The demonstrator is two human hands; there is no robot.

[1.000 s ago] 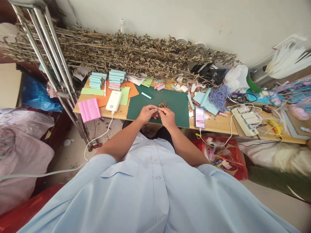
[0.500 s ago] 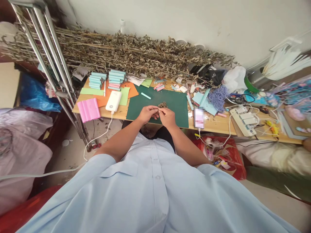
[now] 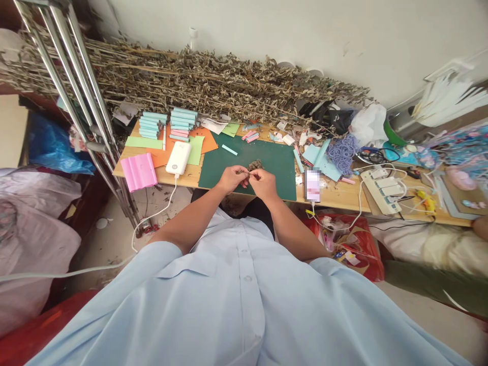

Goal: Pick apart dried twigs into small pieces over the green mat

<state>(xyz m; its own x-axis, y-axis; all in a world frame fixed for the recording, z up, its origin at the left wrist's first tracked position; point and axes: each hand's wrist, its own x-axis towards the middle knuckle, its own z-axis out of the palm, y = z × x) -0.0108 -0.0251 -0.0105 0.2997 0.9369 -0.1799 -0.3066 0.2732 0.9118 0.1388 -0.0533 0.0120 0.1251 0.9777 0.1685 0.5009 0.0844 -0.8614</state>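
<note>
My left hand (image 3: 232,179) and my right hand (image 3: 264,184) meet over the front part of a dark green cutting mat (image 3: 280,175). Both are closed, thumbs and fingertips pinched together. Between them is a small brownish bit that looks like dried herb, mostly covered by the fingers. Just behind the fingertips lies a small heap of crumbled dried herb (image 3: 255,164) on the mat. Farther back on the mat rests a light blue paper roll (image 3: 229,150), with short pink rolls (image 3: 250,135) at its far edge.
Blue paper rolls (image 3: 183,118) are stacked back left, near a white power bank (image 3: 178,157) and a pink paper sheet (image 3: 139,172). A phone (image 3: 313,185) on a cable lies right. Dried plant stalks (image 3: 229,81) line the wall. Metal crutches (image 3: 82,76) stand left; a power strip (image 3: 381,190) sits far right.
My hands stay in almost the same place, with only a slight shift of the fingers. A little more of the brownish bit shows between them.
</note>
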